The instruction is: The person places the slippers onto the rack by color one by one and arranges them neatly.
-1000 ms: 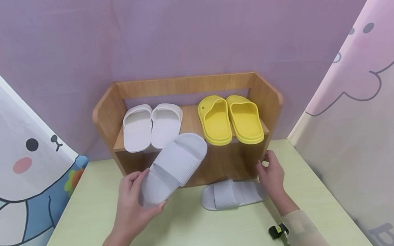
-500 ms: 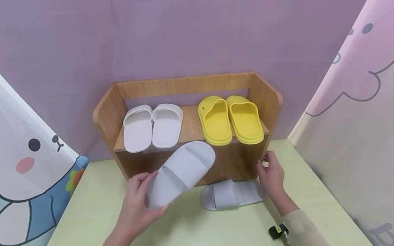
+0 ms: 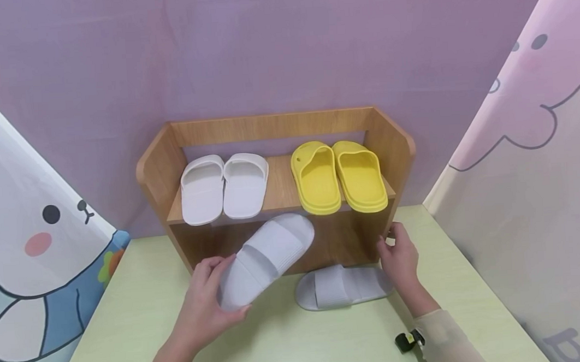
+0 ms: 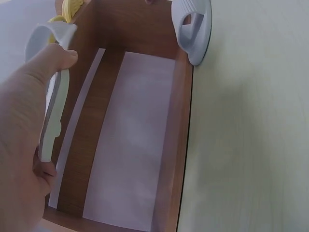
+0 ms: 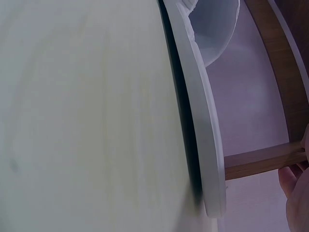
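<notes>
My left hand [image 3: 205, 311] grips a light grey slide slipper [image 3: 281, 244] by its heel end, thumb on one edge and fingers on the other. The slipper is tilted, its toe pointing up and right before the lower opening of the wooden shoe rack [image 3: 272, 126]. In the left wrist view the held slipper [image 4: 55, 116] appears edge-on. My right hand [image 3: 401, 257] pinches the front edge of the rack's right side panel [image 5: 256, 162]. The matching grey slipper [image 3: 331, 288] lies sideways on the table, toe to the left, its heel close to my right wrist.
White slippers [image 3: 245, 189] stand paired on the rack's upper shelf at left, yellow clogs [image 3: 361, 182] at right. The rack stands on a pale green table [image 3: 298, 344] against a purple cloth [image 3: 273, 50]. A black device [image 3: 407, 340] is strapped by my right sleeve.
My left hand has carried the grey slipper down and slightly right, from overlapping the upper shelf to below its edge. The right hand and the slipper on the table have stayed put.
</notes>
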`<state>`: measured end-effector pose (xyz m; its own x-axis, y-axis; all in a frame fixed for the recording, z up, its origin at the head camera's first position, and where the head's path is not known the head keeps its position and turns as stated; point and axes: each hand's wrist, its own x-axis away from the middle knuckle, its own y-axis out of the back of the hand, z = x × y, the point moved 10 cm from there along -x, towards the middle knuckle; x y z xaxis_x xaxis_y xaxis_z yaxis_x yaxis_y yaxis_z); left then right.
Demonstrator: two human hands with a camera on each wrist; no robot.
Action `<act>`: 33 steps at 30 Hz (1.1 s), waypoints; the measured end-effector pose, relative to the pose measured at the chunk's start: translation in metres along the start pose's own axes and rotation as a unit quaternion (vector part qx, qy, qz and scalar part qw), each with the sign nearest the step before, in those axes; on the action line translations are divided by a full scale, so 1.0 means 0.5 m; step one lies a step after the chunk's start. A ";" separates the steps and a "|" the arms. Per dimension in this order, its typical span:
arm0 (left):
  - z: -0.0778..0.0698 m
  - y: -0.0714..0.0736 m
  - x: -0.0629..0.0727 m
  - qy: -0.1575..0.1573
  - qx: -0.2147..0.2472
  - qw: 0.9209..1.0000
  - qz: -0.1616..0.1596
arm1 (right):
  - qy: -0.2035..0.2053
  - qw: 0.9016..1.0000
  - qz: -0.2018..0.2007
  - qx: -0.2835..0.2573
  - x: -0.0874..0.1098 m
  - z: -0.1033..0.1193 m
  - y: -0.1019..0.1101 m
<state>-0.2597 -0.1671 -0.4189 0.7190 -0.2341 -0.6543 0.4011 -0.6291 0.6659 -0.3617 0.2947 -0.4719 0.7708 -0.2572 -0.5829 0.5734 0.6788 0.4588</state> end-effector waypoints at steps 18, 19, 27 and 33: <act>0.101 -0.081 0.014 0.196 -0.008 0.981 0.003 | -0.009 1.000 0.007 -0.001 -0.001 -0.012 -0.008; 0.106 -0.087 0.017 0.204 -0.006 0.979 0.002 | -0.009 1.000 0.006 -0.002 -0.001 -0.013 -0.008; 0.135 -0.122 0.026 0.262 0.006 0.965 -0.010 | -0.006 1.000 0.007 -0.006 -0.002 -0.008 -0.008; 0.139 -0.135 0.010 0.243 -0.016 0.969 -0.036 | -0.008 1.000 0.012 -0.010 0.001 -0.009 -0.009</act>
<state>-0.3226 -0.1775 -0.4920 0.8677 0.1921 -0.4584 0.4726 -0.6049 0.6409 -0.3650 0.2948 -0.4773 0.7888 -0.2516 -0.5608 0.5490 0.6989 0.4585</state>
